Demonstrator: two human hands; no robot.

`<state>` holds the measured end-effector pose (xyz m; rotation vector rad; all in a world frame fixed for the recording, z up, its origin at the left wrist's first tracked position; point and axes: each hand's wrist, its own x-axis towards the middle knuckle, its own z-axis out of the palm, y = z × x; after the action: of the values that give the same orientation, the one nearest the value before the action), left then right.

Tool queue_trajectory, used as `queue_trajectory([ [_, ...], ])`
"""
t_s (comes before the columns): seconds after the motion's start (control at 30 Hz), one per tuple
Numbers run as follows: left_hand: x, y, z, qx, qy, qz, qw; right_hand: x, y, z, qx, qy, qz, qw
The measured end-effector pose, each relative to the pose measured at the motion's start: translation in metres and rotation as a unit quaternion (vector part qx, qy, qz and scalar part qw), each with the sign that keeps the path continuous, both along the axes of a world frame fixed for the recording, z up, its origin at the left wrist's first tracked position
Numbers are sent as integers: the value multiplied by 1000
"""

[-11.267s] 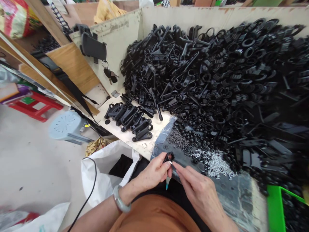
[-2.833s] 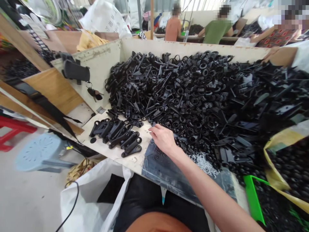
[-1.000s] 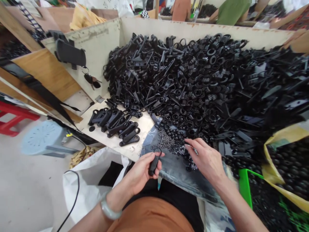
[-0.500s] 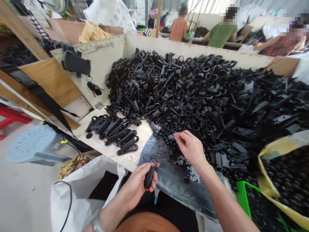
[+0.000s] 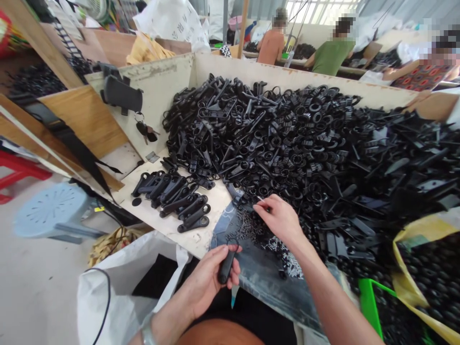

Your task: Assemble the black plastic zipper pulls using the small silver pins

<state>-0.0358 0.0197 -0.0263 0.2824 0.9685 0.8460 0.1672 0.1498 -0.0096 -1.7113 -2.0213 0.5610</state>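
My left hand (image 5: 212, 270) is closed around a black plastic handle with a ring at its far end (image 5: 226, 267), above the front edge of the bench. Up and to the right, my right hand (image 5: 280, 215) is pinched at the near edge of the parts pile. A small dark thing shows at its fingertips, too small to name. Below it, small dark screws (image 5: 246, 227) and silvery screws (image 5: 292, 266) lie on a denim cloth (image 5: 266, 278). Several similar black handles (image 5: 185, 203) lie in a row on the pale board to the left.
A large heap of black plastic parts (image 5: 251, 129) fills the walled bench. Keys (image 5: 146, 132) hang from a phone holder (image 5: 122, 93) on the left wall. At right are a green crate (image 5: 368, 302) and a yellow-edged sack (image 5: 409, 282). People sit beyond the back wall.
The view has shifted slightly, so the scene sits a little further right. My right hand's fingertips have moved slightly back along the pile's edge. My left hand keeps hold of the handle.
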Motion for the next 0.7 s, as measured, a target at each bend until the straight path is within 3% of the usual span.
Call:
queue_trajectory([
  [0.13,5,1,7,2,1,1,1000,25,-44,8,-39,114,-3,993],
  [0.23,15,-1,14,25,-11,-15,1000,21,-91,7,-168,330,10,929],
  [0.3,22,-5,17,51,-10,-28,998,13,-117,4,-223,393,32,891],
  [0.37,25,-11,17,81,17,-49,995,5,-134,-1,-235,413,29,880],
  [0.53,20,-21,6,145,141,-96,975,1,-151,-15,-222,397,-21,890],
  [0.7,21,-23,2,146,185,-52,970,-2,-157,-13,-106,303,7,947],
])
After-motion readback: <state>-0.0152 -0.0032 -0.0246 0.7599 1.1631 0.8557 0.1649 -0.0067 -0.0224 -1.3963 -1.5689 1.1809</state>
